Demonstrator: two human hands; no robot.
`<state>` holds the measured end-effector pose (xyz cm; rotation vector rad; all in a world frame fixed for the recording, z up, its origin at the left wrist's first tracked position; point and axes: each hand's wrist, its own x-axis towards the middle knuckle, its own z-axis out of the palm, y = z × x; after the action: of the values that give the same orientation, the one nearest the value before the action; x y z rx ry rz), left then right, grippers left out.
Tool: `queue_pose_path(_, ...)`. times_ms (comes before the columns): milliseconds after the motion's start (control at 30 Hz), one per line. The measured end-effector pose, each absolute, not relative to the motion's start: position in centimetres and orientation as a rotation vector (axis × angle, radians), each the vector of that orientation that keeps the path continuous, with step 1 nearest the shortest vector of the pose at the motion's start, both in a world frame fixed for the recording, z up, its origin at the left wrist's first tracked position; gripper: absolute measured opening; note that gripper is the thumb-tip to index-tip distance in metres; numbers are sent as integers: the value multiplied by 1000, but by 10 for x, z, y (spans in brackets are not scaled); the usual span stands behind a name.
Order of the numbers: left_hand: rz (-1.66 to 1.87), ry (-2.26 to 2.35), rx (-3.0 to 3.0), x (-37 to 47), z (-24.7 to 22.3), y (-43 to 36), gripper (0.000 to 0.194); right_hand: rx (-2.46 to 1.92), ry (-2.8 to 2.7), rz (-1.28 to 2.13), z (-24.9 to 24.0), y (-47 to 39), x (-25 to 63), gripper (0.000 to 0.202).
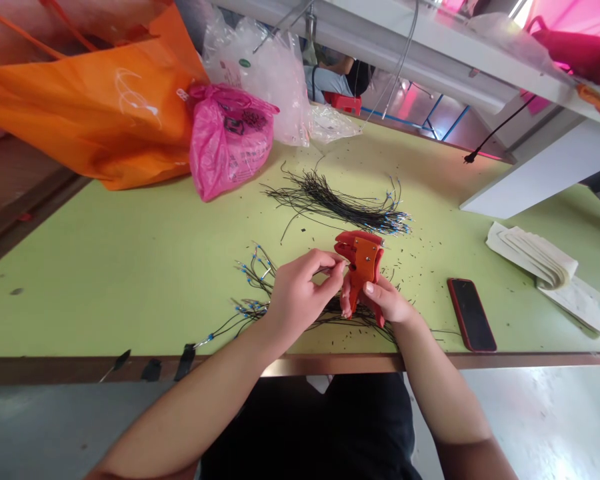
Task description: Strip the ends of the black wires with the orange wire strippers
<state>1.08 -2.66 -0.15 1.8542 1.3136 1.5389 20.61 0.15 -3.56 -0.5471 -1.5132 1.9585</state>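
My right hand (385,299) grips the handles of a red and orange wire stripper (364,261), its jaws turned to the left. Close to those jaws, my left hand (307,283) pinches the end of a thin dark wire, mostly hidden by the fingers. Under both hands lies a bunch of black wires (325,319), with blue-collared ends (250,308) spread out to the left. Behind the stripper rests a second bundle of black wires (337,200), its blue and silver ends gathered at the right.
An orange bag (150,113), a pink plastic bag (233,143) and clear bags (260,73) stand at the back left. To the right are a red-edged phone (471,313) and folded paper (533,257). Black scraps dot the table (145,267). A person (335,77) sits beyond.
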Motion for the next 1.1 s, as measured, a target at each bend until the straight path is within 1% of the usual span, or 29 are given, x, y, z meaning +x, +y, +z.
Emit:
queue_pose_path(167,1543,1318,1843,11,-2,-26,14,-518,-1505,1948,-35,1,205,42)
queue_pose_path(333,1550,1332,1846,11,-4,-24,13,-583,-1485,1944,-39,2,205,45)
queue_pose_path(467,1548,1358,1840,11,-3,-24,14,-575,-1478,1966,-42,2,207,44)
queue_pose_path(733,1595,1339,1842,12,-5,-23,14,-618,-1480,1978,-40,1,207,48)
queue_pose_path(1100,1618,1295,1841,12,-7,-23,14,-587,-1428,1983,-40,0,205,43)
